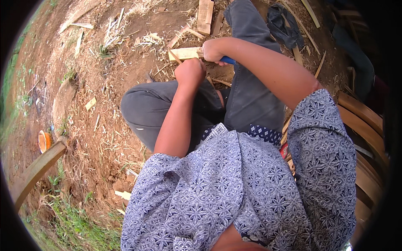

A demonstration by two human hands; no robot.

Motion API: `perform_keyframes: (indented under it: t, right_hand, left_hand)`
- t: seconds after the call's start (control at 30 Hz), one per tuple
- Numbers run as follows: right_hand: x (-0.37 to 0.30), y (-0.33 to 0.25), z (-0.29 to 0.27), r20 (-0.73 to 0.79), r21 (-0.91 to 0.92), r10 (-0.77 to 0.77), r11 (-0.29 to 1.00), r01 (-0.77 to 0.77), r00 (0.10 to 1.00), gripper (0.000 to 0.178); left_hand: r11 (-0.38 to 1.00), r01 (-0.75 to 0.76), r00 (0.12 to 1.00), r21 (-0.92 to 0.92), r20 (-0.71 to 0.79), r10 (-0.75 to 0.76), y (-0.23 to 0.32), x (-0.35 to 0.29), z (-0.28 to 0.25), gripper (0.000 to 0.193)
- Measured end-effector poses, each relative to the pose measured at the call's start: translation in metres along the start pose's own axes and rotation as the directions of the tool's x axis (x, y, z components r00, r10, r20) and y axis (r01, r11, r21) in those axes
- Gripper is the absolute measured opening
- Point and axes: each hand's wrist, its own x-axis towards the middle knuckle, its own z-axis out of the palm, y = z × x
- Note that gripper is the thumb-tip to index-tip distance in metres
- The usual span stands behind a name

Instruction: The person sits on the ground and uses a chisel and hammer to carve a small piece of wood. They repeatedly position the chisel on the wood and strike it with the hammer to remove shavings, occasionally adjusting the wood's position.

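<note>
Nearest is the patterned shirt [205,180] of the person, who sits on the ground with the legs of the dark trousers [255,83] bent. A curved wooden beam [39,170] lies at the near left, with an orange object [42,141] just beyond it. Farther out, the left hand [190,73] is closed in a fist around a thin wooden stick [174,56]; the stick's visible end slants toward the far left. Just beyond and to the right, the right hand [213,50] is curled round a blue handle [228,60], which shows on its right side, pointing right and slightly near. A pale wooden block [182,54] lies beyond the left fist, its long axis running left to right, one end toward the left and the other at the right hand; whether they touch cannot be told. Farthest are a short plank [204,17], pointing far, and black plastic [286,28] to the right.
</note>
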Motion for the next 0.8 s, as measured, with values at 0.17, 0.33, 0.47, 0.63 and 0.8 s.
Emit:
perform_keyframes:
  t: [0.17,0.33,0.47,0.63,0.8]
  right_hand:
    - [0.018,-0.002,0.012,-0.109,-0.083,-0.039,0.996,0.030,0.993,0.028]
    - [0.050,0.013,0.029,-0.329,0.026,-0.029,0.999,0.040,0.944,0.029]
    - [0.040,0.046,0.024,-0.227,0.286,-0.010,0.955,0.076,0.974,0.044]
    - [-0.017,0.036,-0.002,-0.072,0.222,-0.070,0.971,0.085,0.995,0.059]
    - [-0.014,0.027,-0.014,0.005,0.095,-0.015,0.995,0.014,1.000,0.059]
  left_hand:
    - [1.000,-0.005,1.000,-0.004,0.000,0.005,-0.001,-0.001,0.000,0.040]
    - [0.998,0.028,0.998,-0.061,-0.055,-0.031,0.003,0.000,-0.009,0.045]
    - [0.998,-0.004,0.996,-0.063,-0.089,-0.002,0.001,-0.002,-0.002,0.047]
    - [0.997,0.040,0.994,-0.072,-0.099,-0.047,0.000,0.001,-0.009,0.046]
    - [0.996,0.045,0.994,-0.072,-0.097,-0.052,-0.004,0.004,-0.011,0.045]
